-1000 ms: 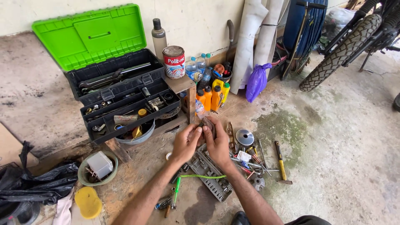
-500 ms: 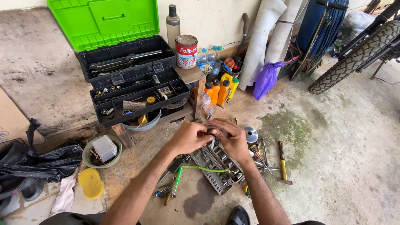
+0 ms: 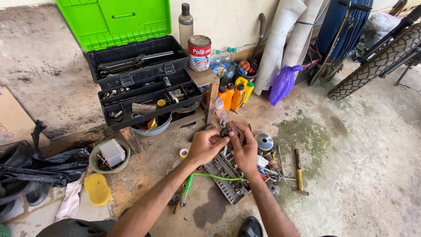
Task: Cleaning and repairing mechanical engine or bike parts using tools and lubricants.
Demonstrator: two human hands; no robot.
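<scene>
Both of my hands meet in the middle of the view over the concrete floor. My left hand (image 3: pixel 206 145) and my right hand (image 3: pixel 244 150) together grip a small dark rusty metal part (image 3: pixel 232 130), its exact shape hidden by my fingers. Right below my hands lies an open grey socket set tray (image 3: pixel 228 175) with a green cord (image 3: pixel 217 177) across it. A green-handled screwdriver (image 3: pixel 187 186) lies by my left forearm.
A black toolbox with a green lid (image 3: pixel 131 66) stands open at the back left, a paint can (image 3: pixel 199 53) and orange bottles (image 3: pixel 234 94) beside it. A hammer (image 3: pixel 298 171), a metal disc (image 3: pixel 264 141) and loose tools lie right of my hands. A tyre (image 3: pixel 372 66) is far right; black bags (image 3: pixel 39 169), a bowl (image 3: pixel 109 158) left.
The view has shifted so the toolbox and bottles sit higher and further right. My hands stay together on the small part, turning it slightly between the fingers.
</scene>
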